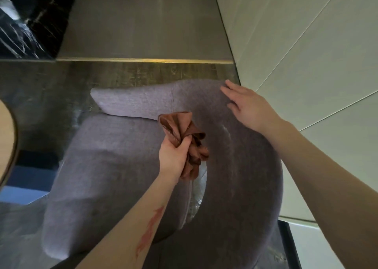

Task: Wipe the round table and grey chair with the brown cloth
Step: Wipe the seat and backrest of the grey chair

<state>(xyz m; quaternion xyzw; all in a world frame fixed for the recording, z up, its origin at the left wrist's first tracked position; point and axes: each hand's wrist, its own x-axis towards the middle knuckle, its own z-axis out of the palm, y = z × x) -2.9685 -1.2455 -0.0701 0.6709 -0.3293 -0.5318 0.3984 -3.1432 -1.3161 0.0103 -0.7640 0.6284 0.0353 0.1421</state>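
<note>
The grey chair (114, 160) fills the middle of the head view, its curved backrest arching along the right and top of the seat cushion. My left hand (173, 158) is shut on the bunched brown cloth (184, 133), held just above the seat where it meets the backrest. My right hand (249, 107) rests flat with fingers spread on the top of the backrest at the upper right. A curved wooden edge of the round table (8, 144) shows at the far left.
A pale tiled wall (306, 43) runs close along the chair's right side. Dark wood floor (61, 84) lies beyond the chair, then a brass strip and a grey floor. Black marble (26, 19) stands at the upper left.
</note>
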